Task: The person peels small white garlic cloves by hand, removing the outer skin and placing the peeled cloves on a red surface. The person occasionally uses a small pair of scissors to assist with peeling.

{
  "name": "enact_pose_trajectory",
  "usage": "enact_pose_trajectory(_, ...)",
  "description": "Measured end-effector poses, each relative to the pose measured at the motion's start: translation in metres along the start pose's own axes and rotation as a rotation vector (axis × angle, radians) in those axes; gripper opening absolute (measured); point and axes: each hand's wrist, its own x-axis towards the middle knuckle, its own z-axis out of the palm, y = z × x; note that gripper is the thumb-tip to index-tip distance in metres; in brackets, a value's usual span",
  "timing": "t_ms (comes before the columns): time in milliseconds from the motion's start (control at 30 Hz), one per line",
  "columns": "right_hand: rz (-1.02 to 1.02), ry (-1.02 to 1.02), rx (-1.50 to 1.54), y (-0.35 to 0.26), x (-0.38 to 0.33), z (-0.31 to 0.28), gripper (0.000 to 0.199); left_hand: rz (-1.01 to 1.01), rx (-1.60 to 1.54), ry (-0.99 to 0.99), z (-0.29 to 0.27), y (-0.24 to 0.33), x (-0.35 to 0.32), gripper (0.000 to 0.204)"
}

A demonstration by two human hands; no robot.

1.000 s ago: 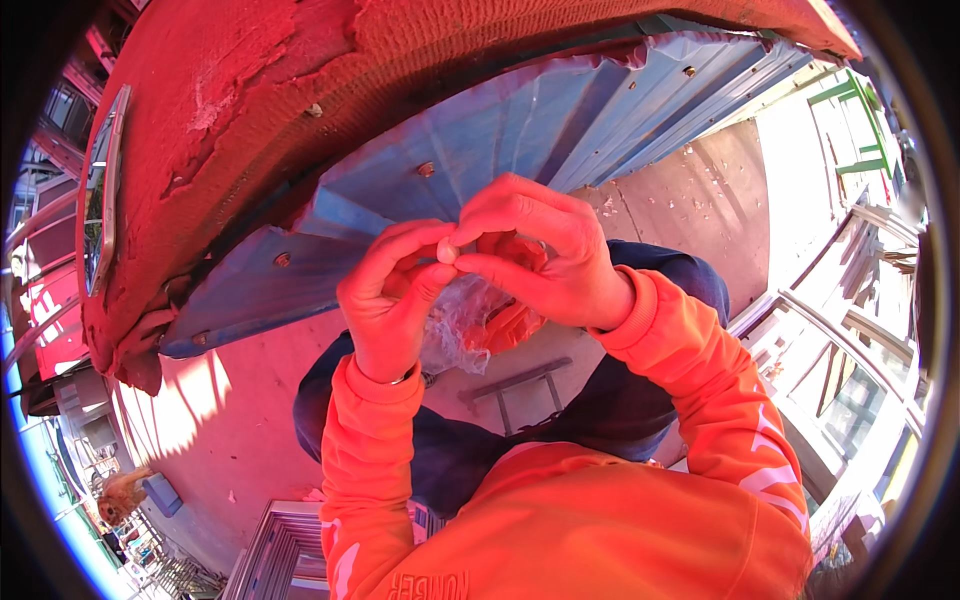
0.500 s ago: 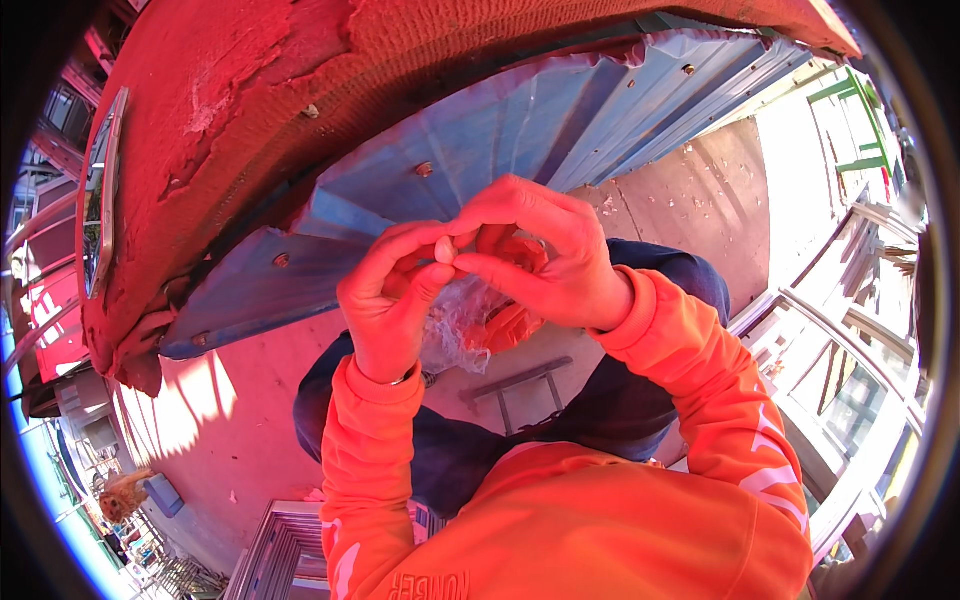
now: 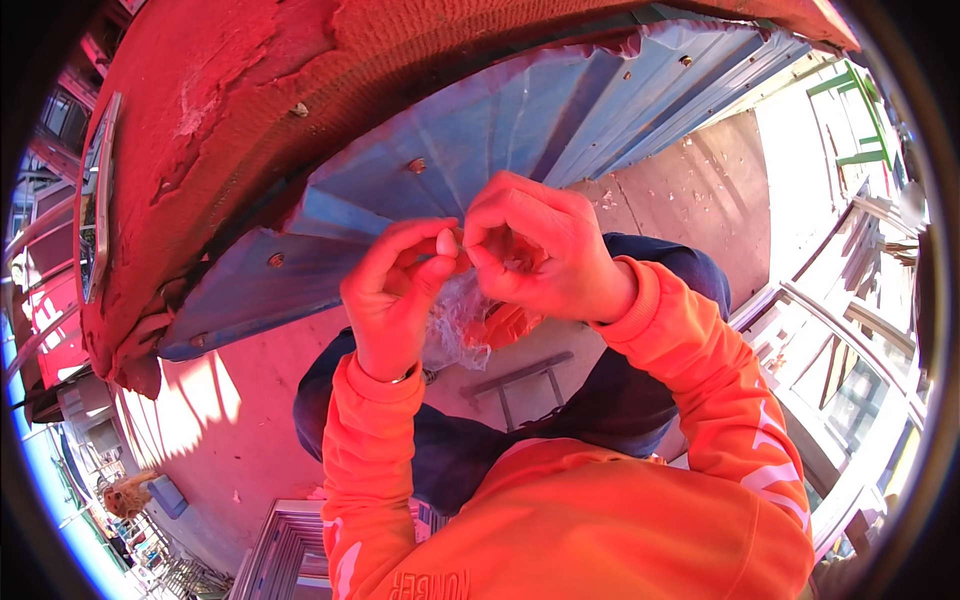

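Observation:
My left hand (image 3: 390, 290) is closed in a pinch, with a small pale oval piece (image 3: 446, 243) between thumb and forefinger. Beside it, my right hand (image 3: 545, 245) is curled with thumb and forefinger together, its fingertips close to the piece. Whatever the right fingers hold, if anything, is too small or hidden to make out. A crumpled clear plastic bag (image 3: 455, 325) shows below both hands, with something orange-red (image 3: 510, 322) beside or inside it. The right hand covers part of these, and I cannot tell whether it grips the bag.
A blue corrugated metal sheet (image 3: 440, 140) stands just beyond my hands, under a worn red covering (image 3: 240, 110). Between my legs is a thin metal frame (image 3: 515, 375). Window-like frames (image 3: 840, 370) lean at the right. A small brown dog (image 3: 125, 497) is at the far left.
My right fingertips have drawn slightly away from the pale piece and curled tighter. The left hand still pinches the piece, almost in the same place.

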Motion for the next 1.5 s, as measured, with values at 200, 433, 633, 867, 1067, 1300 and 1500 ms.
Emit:
enact_pose_trajectory(200, 0.195, -0.015, 0.062, -0.004, 0.001, -0.008, 0.013, -0.097, -0.042, 0.02, -0.001, 0.005, 0.001, 0.025)
enact_pose_trajectory(433, 0.132, -0.044, 0.076, -0.001, 0.002, -0.003, 0.014, -0.028, -0.042, -0.03, 0.0, -0.002, 0.0, 0.025)
enact_pose_trajectory(633, 0.159, -0.084, 0.023, -0.002, 0.001, -0.006, 0.011, 0.036, 0.048, -0.064, -0.001, -0.004, 0.0, 0.026)
enact_pose_trajectory(867, 0.282, -0.047, 0.159, -0.005, 0.001, -0.007, 0.01, 0.005, 0.056, -0.027, 0.002, -0.002, 0.0, 0.024)
enact_pose_trajectory(1067, 0.37, 0.083, 0.138, 0.002, 0.0, -0.009, 0.009, -0.183, -0.193, -0.01, -0.003, 0.001, 0.001, 0.033)
enact_pose_trajectory(1300, 0.314, 0.115, 0.133, -0.002, 0.001, -0.004, 0.007, -0.209, -0.354, -0.023, -0.007, -0.003, 0.001, 0.034)
enact_pose_trajectory(1500, 0.228, 0.083, 0.151, -0.005, 0.0, 0.006, 0.017, -0.144, -0.24, 0.022, -0.002, -0.006, 0.001, 0.032)
